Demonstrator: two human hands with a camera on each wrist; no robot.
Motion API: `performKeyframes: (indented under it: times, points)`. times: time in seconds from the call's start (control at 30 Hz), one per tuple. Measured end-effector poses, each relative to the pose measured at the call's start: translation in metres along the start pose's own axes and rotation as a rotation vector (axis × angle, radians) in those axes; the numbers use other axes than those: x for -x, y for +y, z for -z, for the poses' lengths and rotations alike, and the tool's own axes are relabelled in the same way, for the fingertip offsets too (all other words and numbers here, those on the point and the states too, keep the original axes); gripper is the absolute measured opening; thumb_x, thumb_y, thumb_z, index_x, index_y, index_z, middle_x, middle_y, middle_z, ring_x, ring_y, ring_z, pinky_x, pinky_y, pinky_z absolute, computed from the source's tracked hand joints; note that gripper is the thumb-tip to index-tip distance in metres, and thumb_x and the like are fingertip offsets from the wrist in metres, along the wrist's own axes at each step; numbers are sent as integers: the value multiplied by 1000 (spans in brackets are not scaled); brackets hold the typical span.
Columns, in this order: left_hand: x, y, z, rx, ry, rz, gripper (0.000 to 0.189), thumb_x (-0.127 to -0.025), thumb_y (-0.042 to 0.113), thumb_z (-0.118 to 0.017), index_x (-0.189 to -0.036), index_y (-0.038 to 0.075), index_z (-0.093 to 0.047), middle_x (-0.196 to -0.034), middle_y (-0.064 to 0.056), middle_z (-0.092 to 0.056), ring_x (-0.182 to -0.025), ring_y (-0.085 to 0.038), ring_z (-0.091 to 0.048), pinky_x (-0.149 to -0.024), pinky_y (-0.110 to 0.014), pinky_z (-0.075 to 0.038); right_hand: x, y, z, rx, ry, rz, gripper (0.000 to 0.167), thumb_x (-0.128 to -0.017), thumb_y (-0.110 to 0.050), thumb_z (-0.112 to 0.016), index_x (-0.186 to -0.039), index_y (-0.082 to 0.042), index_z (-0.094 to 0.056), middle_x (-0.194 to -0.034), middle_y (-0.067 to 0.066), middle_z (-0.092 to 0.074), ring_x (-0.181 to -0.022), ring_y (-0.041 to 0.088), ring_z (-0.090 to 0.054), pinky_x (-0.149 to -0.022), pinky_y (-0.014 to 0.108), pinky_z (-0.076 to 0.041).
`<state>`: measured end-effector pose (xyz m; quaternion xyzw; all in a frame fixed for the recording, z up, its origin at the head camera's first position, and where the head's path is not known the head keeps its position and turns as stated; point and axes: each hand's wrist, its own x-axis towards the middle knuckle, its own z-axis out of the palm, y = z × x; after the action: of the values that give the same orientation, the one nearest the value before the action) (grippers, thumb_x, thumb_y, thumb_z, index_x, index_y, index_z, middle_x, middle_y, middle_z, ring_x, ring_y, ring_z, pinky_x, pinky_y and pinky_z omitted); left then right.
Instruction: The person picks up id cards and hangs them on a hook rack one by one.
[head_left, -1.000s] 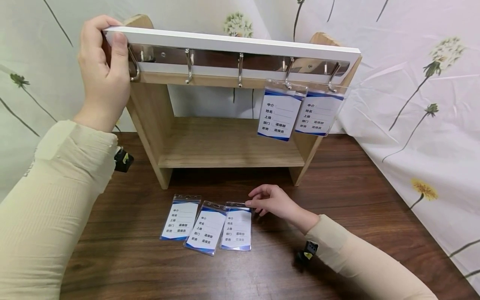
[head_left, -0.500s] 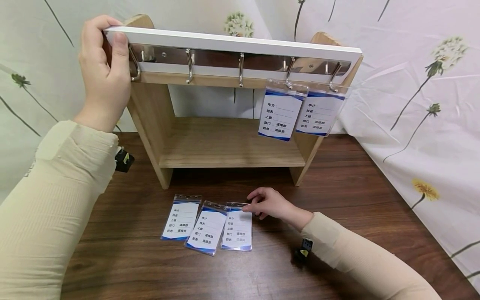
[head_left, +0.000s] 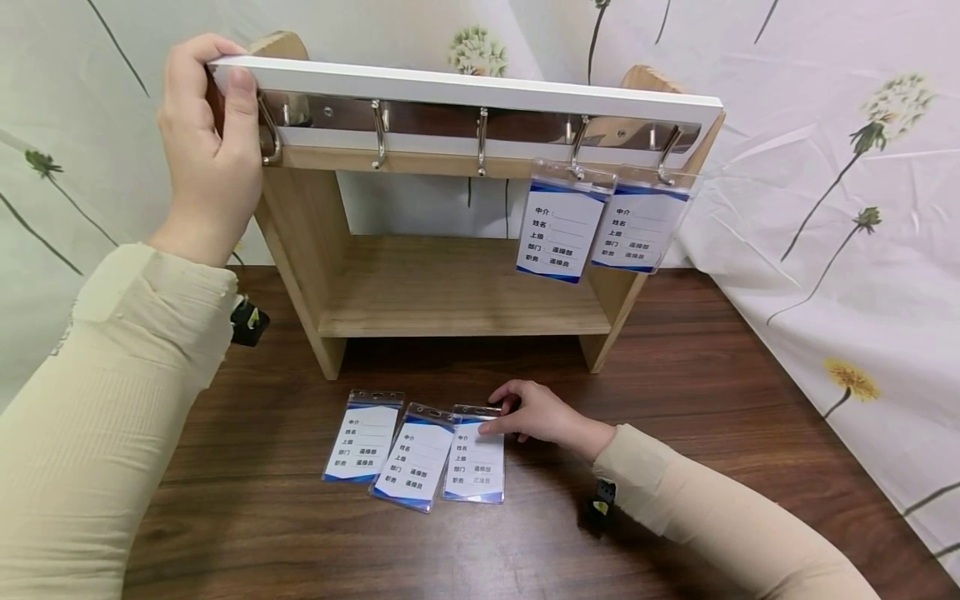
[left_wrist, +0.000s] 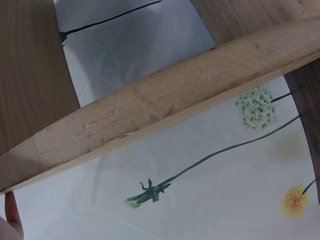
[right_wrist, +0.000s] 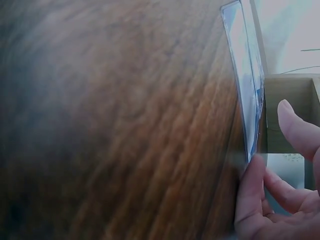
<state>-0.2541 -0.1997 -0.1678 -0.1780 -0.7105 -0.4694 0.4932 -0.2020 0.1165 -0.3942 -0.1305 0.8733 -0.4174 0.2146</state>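
Observation:
In the head view my left hand (head_left: 210,158) grips the left end of a white board (head_left: 450,82) with several metal hooks, on top of a wooden rack. My right hand (head_left: 543,417) is at the upper right corner of the rightmost badge (head_left: 474,467) lying on the table, its thumb over the card. The right wrist view shows one fingertip (right_wrist: 251,172) right at the badge's edge (right_wrist: 245,90), another finger lifted apart from it. A middle badge (head_left: 416,458) and a left badge (head_left: 363,442) lie beside it.
Two badges hang from the right-hand hooks, one inner badge (head_left: 564,233) and one outer badge (head_left: 640,229). The rack's lower shelf (head_left: 465,287) stands behind the flat badges. Flower-printed cloth (head_left: 810,167) surrounds the dark wooden table (head_left: 337,542).
My right hand has moved slightly left and towards me, bringing the thumb further over the rightmost badge. My left hand has stayed on the board's end.

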Motion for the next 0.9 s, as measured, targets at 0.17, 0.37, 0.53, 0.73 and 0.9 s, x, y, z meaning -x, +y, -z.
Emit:
performKeyframes:
  times: [0.17, 0.37, 0.53, 0.73, 0.9]
  points:
    - [0, 0, 0, -1, -5, -4, 19, -101, 10, -44, -112, 16, -58, -103, 16, -48, -96, 3, -47, -88, -16, -33, 0, 1, -1, 52, 3, 17, 49, -80, -26, -83, -120, -4, -65, -90, 6, -55, -58, 14, -54, -54, 28, -51]
    - [0, 0, -1, 2, -5, -2, 20, -101, 10, -44, -114, 10, -59, -101, 19, -46, -95, 3, -47, -87, -16, -34, 0, 1, -2, 107, 8, 44, 55, -76, -26, -86, -122, -4, -64, -93, 8, -54, -56, 14, -53, -52, 28, -50]
    - [0, -1, 0, 3, -4, 0, 19, -101, 10, -44, -113, 14, -58, -102, 19, -46, -96, 3, -46, -89, -17, -34, 1, 1, -4, 156, 14, 55, 60, -72, -28, -89, -121, -4, -64, -97, 9, -53, -68, 16, -54, -55, 28, -50]
    - [0, -2, 0, 0, 0, -3, 19, -101, 10, -44, -111, 17, -58, -103, 19, -47, -98, 3, -46, -89, -17, -34, 0, 0, -7, 258, 34, 58, 64, -66, -32, -93, -118, -8, -65, -104, 8, -54, -92, 20, -52, -76, 32, -48]
    - [0, -2, 0, -6, 3, -6, 20, -101, 10, -44, -114, 11, -59, -101, 21, -46, -97, 4, -46, -89, -17, -34, -1, -3, -9, 308, 32, 55, 63, -64, -33, -94, -113, -6, -64, -107, 9, -55, -95, 20, -54, -84, 36, -48]
